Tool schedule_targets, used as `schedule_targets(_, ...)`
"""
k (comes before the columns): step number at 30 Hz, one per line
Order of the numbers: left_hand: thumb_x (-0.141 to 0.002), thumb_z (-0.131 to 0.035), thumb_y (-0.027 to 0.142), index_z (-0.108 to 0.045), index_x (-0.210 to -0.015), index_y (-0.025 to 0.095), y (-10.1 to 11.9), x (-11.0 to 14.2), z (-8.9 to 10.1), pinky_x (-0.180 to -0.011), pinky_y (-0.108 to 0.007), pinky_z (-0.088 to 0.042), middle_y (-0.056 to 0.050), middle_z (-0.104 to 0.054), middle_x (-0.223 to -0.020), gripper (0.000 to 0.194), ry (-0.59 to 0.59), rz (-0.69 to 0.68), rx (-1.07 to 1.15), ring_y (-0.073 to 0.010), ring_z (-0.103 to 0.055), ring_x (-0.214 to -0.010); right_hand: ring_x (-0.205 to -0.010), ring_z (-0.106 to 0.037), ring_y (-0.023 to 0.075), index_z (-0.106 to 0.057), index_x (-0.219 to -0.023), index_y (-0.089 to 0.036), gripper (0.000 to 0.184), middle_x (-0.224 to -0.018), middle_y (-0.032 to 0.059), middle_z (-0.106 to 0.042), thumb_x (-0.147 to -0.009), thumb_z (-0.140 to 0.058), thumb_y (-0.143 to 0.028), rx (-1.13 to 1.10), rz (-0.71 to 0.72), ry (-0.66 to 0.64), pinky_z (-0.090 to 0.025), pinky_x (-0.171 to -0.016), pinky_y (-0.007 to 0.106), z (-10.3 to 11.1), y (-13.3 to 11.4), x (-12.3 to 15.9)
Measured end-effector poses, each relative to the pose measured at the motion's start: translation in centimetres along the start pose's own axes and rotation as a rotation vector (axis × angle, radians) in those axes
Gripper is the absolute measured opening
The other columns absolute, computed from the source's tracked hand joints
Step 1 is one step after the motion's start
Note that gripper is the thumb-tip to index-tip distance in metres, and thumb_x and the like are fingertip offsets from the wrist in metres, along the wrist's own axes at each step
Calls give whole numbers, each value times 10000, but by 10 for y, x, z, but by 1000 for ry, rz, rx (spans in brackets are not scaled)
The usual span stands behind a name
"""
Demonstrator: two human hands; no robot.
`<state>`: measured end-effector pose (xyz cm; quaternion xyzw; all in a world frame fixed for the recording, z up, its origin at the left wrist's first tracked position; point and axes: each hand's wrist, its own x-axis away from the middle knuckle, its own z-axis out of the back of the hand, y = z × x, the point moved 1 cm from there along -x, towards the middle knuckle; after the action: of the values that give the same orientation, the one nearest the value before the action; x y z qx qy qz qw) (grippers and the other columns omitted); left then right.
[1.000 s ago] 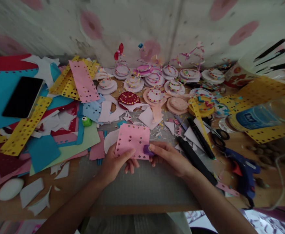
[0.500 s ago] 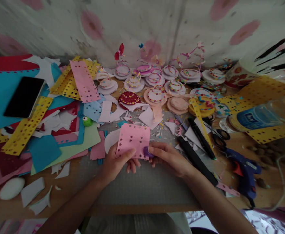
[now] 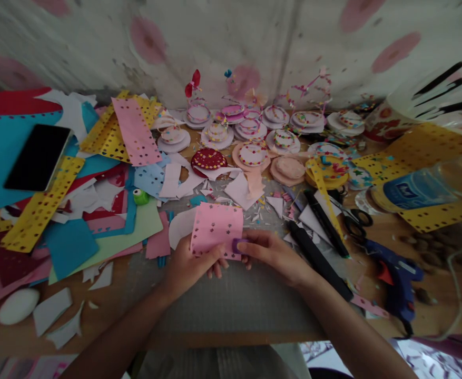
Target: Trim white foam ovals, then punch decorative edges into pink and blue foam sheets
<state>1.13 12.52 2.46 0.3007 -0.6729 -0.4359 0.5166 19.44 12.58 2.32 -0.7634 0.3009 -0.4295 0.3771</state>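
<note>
My left hand (image 3: 199, 259) pinches a pink sheet of paper (image 3: 217, 225) by its lower left side, thumb on top and fingers beneath. Small flower-shaped holes run over the sheet. At the lower right edge of the paper my right hand (image 3: 272, 255) is closed round a small purple craft punch (image 3: 239, 246), with its thumb on top. The punch sits on the paper's edge, and the fingers hide its lower part. Under both hands lies a grey cutting mat (image 3: 223, 305).
Several small decorated paper hats (image 3: 253, 153) stand along the back. To the right lie a black marker (image 3: 313, 258), scissors (image 3: 355, 220), a blue glue gun (image 3: 392, 268) and a plastic bottle (image 3: 420, 187). Coloured sheets and a phone (image 3: 39, 157) cover the left. A green punch-like piece (image 3: 140, 197) rests there.
The pink paper and both hands have barely moved. My right thumb has shifted slightly on the purple craft punch, which stays at the paper's edge.
</note>
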Motion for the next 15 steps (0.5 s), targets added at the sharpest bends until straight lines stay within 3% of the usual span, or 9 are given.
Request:
schedule_targets(8, -761, -716, 361, -644, -688, 123, -3, 1, -1, -352, -185, -443, -61, -710, -600, 259, -21, -21, 34, -126, -612, -407, -612, -526, 92, -682, -818, -161, 323, -725, -15, -611, -741, -740, -469, 12, 19, -17, -441, -575, 221, 0, 0, 0)
schedule_targets(15, -783, -699, 372, -639, -675, 119, -3, 1, -1, -346, -183, -443, -69, -710, -599, 282, -4, -62, 39, -124, -608, -400, -617, -549, 76, -697, -877, -156, 340, -732, -15, -611, -729, -765, -454, -130, -79, -32, -462, -586, 194, 2, 2, 2)
